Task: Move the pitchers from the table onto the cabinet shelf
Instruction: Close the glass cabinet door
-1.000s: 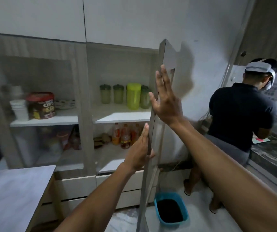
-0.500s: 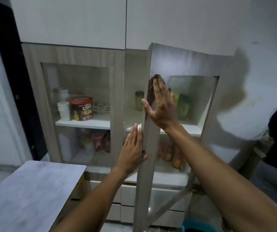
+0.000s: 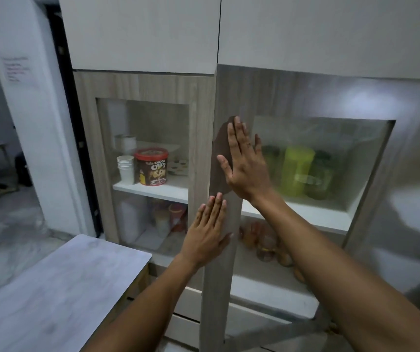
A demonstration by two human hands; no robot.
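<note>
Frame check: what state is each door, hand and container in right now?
Right door, shut or nearly so; any gap is unclear.
Left door, shut.
Left hand, open, flat on the right door's frame.
Right hand, open, flat on the same frame.
Pitchers, upright on the shelf behind the glass.
Tub, lid on.
Cups, stacked.

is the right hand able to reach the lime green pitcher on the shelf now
Probably not: the right hand lies flat on the cabinet door, whose glass pane stands between it and the lime green pitcher. The door would have to open first.
</note>
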